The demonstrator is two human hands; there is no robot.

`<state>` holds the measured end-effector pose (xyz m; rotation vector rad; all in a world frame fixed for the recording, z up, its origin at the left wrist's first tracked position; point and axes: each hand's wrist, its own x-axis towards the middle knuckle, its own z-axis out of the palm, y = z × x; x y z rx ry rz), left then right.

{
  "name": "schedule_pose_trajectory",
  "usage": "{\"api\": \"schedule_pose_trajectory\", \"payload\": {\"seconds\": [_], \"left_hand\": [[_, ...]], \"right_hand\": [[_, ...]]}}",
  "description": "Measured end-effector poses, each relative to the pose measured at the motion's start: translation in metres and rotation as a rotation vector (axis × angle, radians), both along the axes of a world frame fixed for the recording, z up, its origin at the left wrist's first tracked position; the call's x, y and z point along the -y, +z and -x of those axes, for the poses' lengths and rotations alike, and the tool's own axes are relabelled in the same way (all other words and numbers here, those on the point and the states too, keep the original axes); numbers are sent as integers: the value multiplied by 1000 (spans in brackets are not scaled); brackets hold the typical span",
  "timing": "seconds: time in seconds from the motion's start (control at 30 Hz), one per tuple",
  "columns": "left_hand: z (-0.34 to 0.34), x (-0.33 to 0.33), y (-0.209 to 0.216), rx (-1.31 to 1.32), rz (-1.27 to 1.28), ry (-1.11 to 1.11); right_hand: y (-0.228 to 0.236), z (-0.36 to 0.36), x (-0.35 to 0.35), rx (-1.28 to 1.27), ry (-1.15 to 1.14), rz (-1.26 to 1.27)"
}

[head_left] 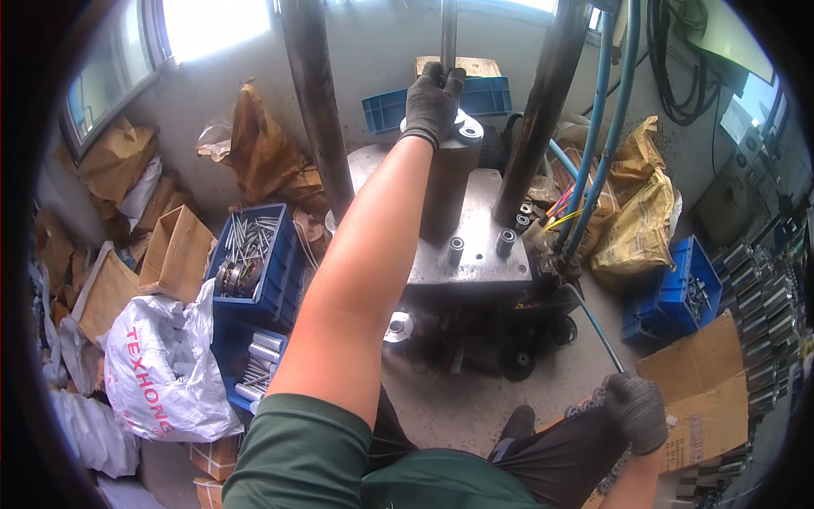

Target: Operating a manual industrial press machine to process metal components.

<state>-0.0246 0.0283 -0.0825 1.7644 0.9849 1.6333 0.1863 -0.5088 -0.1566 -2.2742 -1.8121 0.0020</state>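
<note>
My left hand [431,109], in a dark grey work glove, reaches forward to a press and is closed at the lower end of an upright steel rod [448,34]. Its fingers partly hide the grip. Beneath it stands a dark metal cylinder [444,191] with a bright ring [470,130] on its top. The cylinder rests on a steel plate [487,254] between two thick dark posts. Low on the right, my gloved right hand [634,411] is wrapped round the end of a thin lever [598,329] that slants up to the press.
Blue crates [292,254] of metal pins and parts stand left, beside a white sack [174,365]. Another blue crate [678,288] and an opened cardboard box [704,382] are at right. Blue hoses [598,144] hang beside the right post. Small bushings [506,242] stand on the plate.
</note>
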Motion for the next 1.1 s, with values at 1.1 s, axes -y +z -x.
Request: {"api": "schedule_pose_trajectory", "payload": {"seconds": [1.1], "left_hand": [[-2,-6,-1,-34,-43,46]], "right_hand": [[4,2,-6,-20,-45,-47]]}}
